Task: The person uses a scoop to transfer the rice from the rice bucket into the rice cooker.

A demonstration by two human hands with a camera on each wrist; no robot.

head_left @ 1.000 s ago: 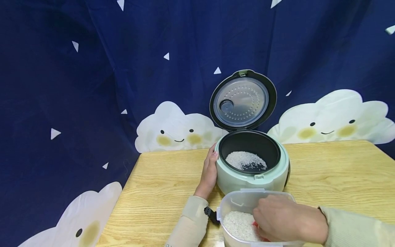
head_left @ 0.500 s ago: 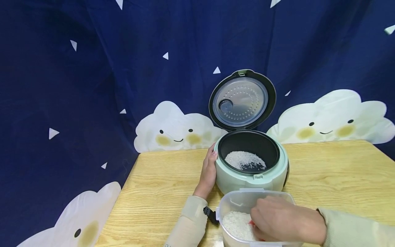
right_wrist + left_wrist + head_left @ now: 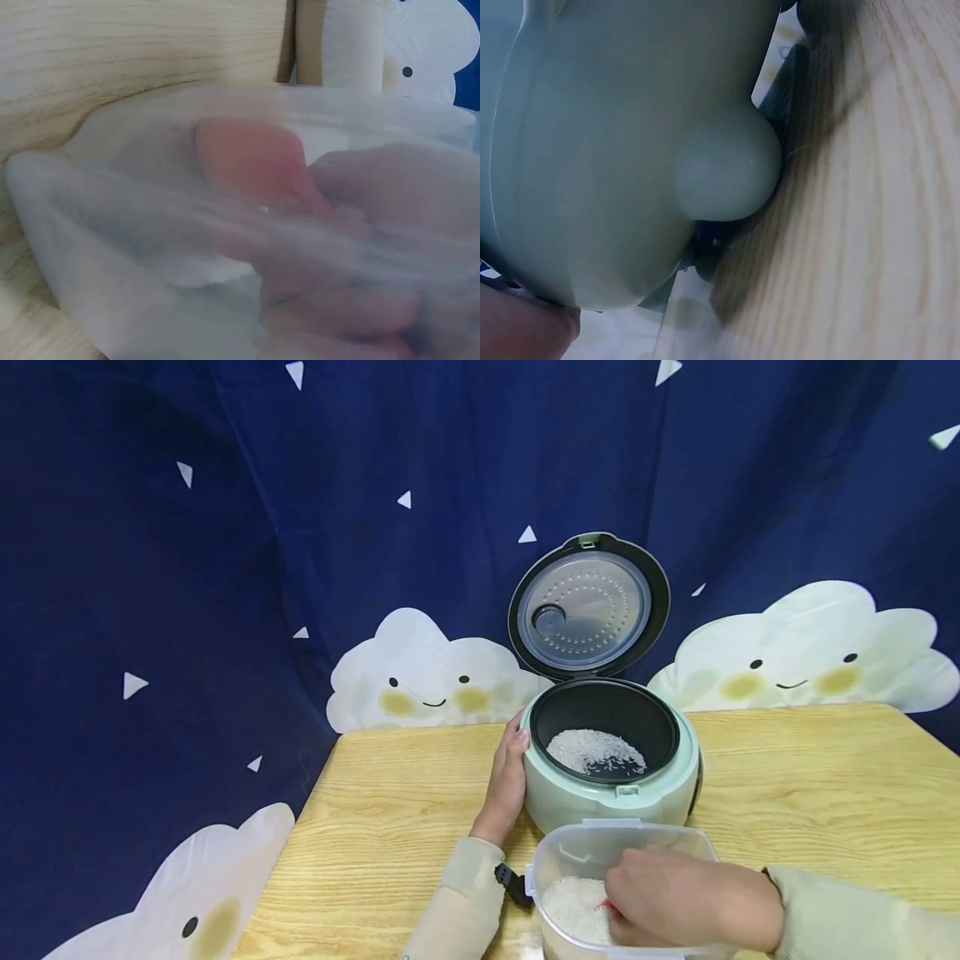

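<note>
A pale green rice cooker [image 3: 611, 806] stands on the table with its lid [image 3: 585, 606] raised. White rice [image 3: 588, 747] lies in its black inner pot. My left hand [image 3: 507, 785] rests along the cooker's left side; the left wrist view shows the cooker's pale body [image 3: 607, 165] with a bit of finger [image 3: 525, 322] at lower left. In front of the cooker is a clear plastic box [image 3: 551, 852] holding more rice [image 3: 573, 906]. Inside it my right hand [image 3: 678, 897] grips a red scoop [image 3: 251, 157], seen blurred through the box wall; the head view shows only a sliver.
The wooden table [image 3: 817, 777] reaches back to a dark blue curtain [image 3: 450, 443] printed with clouds. A black wrist camera mount [image 3: 513, 887] on the left sleeve sits right beside the box's left latch.
My right hand has moved slightly left inside the box with the red scoop. The left hand stays against the cooker, and the rice in the pot looks the same.
</note>
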